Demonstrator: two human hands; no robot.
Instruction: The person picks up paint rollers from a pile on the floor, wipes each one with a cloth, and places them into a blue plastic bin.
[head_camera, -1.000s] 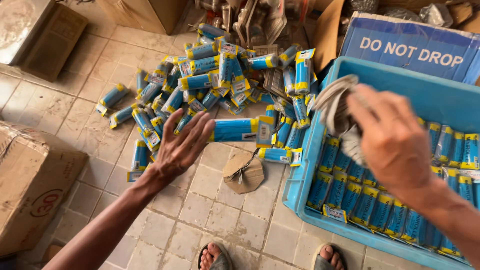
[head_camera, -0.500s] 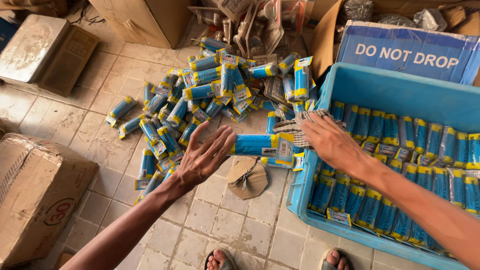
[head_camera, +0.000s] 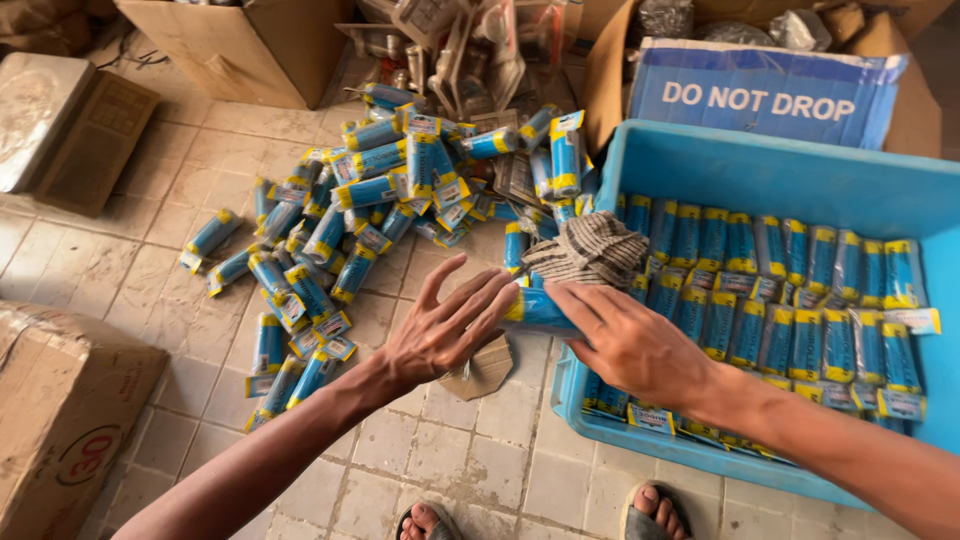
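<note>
Hands meet over the near left rim of a blue plastic crate (head_camera: 770, 165), both on one blue packet with yellow ends (head_camera: 537, 308). The left hand (head_camera: 445, 330) presses its spread fingers against the packet's left end, thumb raised and fingers apart rather than curled round it. The right hand (head_camera: 625, 345) lies over the packet's right half, fingers together along its length and seemingly wrapped on it — how far they close underneath cannot be told. Held level and crosswise at the crate's edge, the packet appears to be steadied from both ends, perhaps so that it sits square with the rest.

Inside the crate, like packets stand in close rows (head_camera: 800, 290), yellow ends aligned, which leaves little free room on the crate floor. A striped cloth (head_camera: 590, 248) is bunched on the rows just beyond the hands, touching the far side of the held packet or nearly so; it covers several packets there and lies in the way of that corner.

On the tiled floor (head_camera: 130, 270) to the left, a loose heap of the same packets (head_camera: 380, 200) spreads toward the far wall, unsorted and pointing every way. A scrap of brown cardboard (head_camera: 483, 368) lies on the tiles below the left hand. Cardboard boxes stand around: one at near left (head_camera: 60, 420), another far left of centre (head_camera: 250, 45), and an open one behind the crate holding a blue printed bag (head_camera: 760, 90). Two sandalled feet (head_camera: 540, 515) show at the near edge.
</note>
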